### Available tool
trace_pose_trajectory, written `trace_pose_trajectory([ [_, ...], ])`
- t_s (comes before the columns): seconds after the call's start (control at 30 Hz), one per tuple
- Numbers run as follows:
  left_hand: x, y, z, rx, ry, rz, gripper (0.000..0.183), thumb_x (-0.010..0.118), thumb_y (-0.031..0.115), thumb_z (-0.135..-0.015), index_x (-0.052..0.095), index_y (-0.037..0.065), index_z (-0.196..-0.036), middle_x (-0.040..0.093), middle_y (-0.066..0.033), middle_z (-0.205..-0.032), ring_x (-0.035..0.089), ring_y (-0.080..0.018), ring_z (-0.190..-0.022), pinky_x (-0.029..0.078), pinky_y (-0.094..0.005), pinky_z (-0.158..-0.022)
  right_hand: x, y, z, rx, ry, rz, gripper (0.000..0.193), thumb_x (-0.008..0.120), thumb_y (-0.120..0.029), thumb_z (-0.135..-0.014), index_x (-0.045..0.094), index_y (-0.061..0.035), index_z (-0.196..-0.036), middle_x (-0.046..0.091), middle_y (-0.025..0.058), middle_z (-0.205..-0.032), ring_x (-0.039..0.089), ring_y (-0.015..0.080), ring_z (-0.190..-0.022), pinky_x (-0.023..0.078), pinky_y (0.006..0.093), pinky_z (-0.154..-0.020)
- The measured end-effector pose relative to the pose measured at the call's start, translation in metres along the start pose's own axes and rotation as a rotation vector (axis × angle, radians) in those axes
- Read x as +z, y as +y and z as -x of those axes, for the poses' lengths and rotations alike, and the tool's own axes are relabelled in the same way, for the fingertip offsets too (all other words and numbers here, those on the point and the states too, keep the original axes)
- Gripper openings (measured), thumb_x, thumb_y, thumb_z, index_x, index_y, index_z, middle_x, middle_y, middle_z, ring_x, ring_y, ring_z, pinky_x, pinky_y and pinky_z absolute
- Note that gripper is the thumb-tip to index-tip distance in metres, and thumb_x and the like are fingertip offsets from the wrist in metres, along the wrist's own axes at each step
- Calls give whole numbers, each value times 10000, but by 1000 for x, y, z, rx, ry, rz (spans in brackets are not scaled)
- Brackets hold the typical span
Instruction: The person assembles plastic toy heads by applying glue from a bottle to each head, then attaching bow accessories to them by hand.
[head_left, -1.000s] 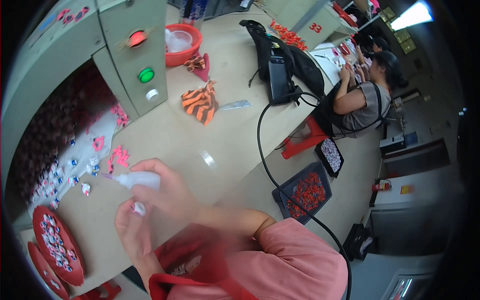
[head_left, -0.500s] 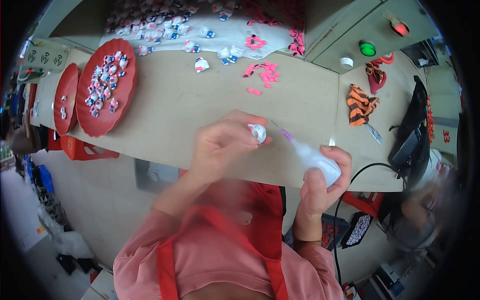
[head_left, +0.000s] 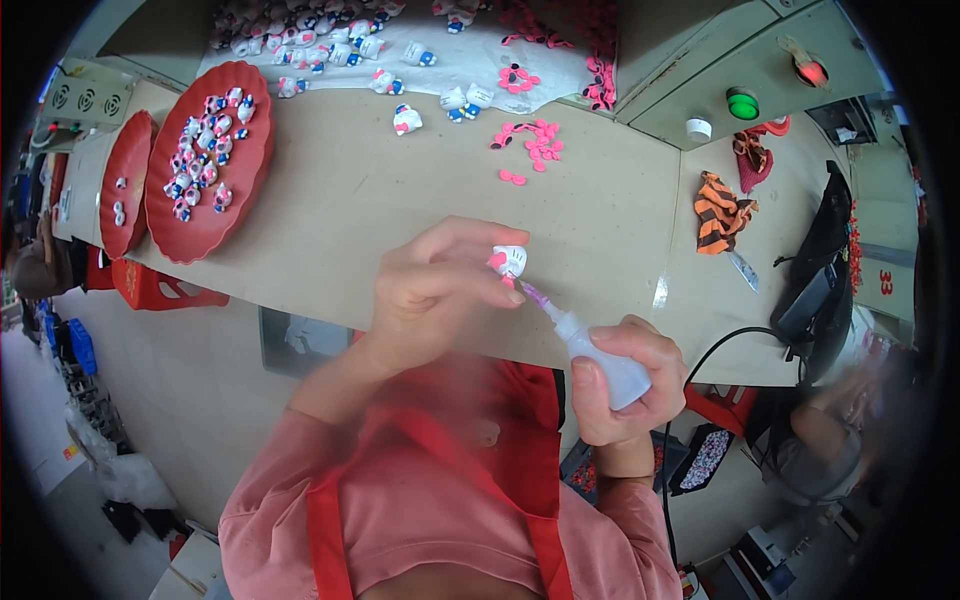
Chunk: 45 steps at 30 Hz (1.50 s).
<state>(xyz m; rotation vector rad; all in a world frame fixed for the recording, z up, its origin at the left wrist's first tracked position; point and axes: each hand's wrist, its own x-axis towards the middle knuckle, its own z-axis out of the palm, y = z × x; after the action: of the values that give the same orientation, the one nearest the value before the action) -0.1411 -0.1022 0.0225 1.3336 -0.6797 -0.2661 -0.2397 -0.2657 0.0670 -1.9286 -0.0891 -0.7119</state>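
My left hand pinches a small white figurine head with pink parts between thumb and fingers, held above the table. Wrapped in my right hand is a translucent white squeeze bottle with a purple needle tip. The tip points up and left, at or very close to the lower side of the figurine head; whether it touches I cannot tell. Beyond my hands lie small pink pieces and a single white figurine head.
At left stand a large red scalloped plate of small figurines and a narrower red plate. Many figurines lie on a white cloth at the back. On the right are an orange-and-black striped cloth, a blade and a black cable.
My right hand has moved left and slightly down, bringing the bottle's tip to the figurine head. In my left hand the head has turned, so its pink parts show more.
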Motion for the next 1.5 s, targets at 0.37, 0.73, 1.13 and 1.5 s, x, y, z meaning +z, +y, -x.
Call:
trace_pose_trajectory([
  [0.37,-3,4,0,-10,-7,-17,321,416,-216,-655,656,-14,-724,561,-226,-1056,613,-268,-908,521,-305,-742,3,-3,-6,-28,-51,37,293,631,79,-580,569,-11,-852,561,68,-594,483,162,-424,368,226,-406],
  [0.73,-3,4,-1,-19,4,-37,313,425,-213,-658,656,-11,-720,573,-221,-1040,622,-271,-892,523,-301,-726,3,2,-4,-70,-54,68,187,622,-34,-678,542,18,-839,578,87,-639,445,139,-444,348,238,-427],
  [1.13,-3,3,-2,-16,-5,-61,292,444,-207,-670,657,-17,-731,571,-220,-1041,624,-278,-886,524,-311,-732,4,1,-9,-80,-34,59,296,622,85,-580,553,-13,-850,583,54,-642,479,172,-418,375,244,-399],
  [1.5,-6,2,-1,-19,21,-91,264,482,-191,-687,662,-5,-736,577,-214,-1042,619,-264,-896,521,-308,-742,7,-1,-6,-46,-50,79,287,639,65,-582,560,-18,-846,588,47,-646,506,174,-437,393,246,-406],
])
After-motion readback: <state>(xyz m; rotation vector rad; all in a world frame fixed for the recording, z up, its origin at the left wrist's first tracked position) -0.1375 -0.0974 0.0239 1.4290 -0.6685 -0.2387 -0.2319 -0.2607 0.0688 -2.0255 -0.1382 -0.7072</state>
